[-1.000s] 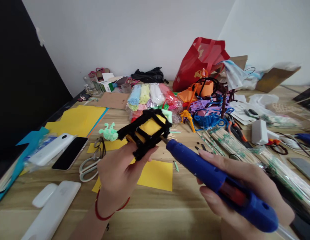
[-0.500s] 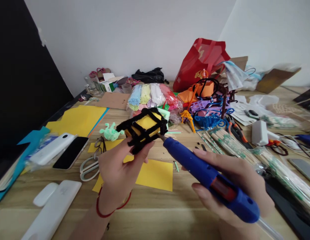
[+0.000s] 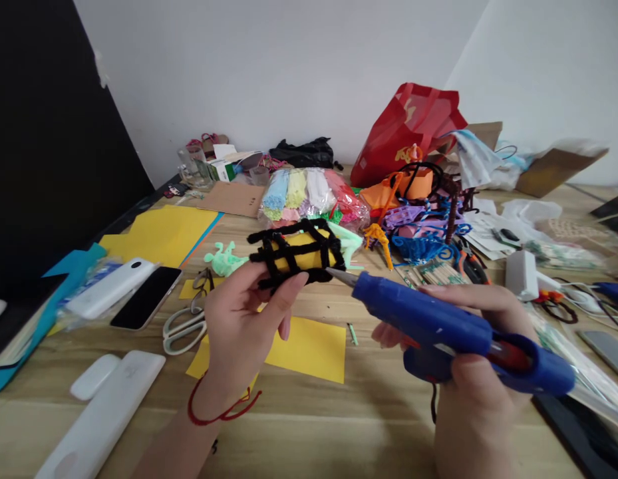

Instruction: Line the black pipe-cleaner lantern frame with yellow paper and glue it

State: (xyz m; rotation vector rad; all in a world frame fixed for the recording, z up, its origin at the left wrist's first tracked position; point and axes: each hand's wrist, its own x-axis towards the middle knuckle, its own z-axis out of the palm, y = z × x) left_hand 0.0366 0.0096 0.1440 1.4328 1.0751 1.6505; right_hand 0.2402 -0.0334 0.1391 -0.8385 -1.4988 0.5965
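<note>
My left hand (image 3: 253, 313) pinches a small yellow form wrapped in a lattice of black pipe cleaners (image 3: 293, 256), held above the table. Pale green material shows behind its right end. In my right hand (image 3: 483, 359) is a blue hot glue gun (image 3: 428, 319), its metal nozzle (image 3: 342, 275) at the lower right edge of the black lattice. Whether the tip touches cannot be made out. A clear glue stick runs out of the gun's back end. Under my left hand lies a yellow paper sheet (image 3: 309, 352), with white-handled scissors (image 3: 183, 329) left of it.
A mint green pipe cleaner figure (image 3: 223, 258) lies left of the held piece. Behind stand a bag of coloured pipe cleaners (image 3: 316, 196) and a red bag (image 3: 408, 133). A black phone (image 3: 146, 297) lies left; pliers (image 3: 472, 263) lie right.
My left hand has turned the black and yellow piece, showing more of its side. The glue gun has tilted flatter and shifted right, its nozzle now in fuller view. The camera view has moved slightly.
</note>
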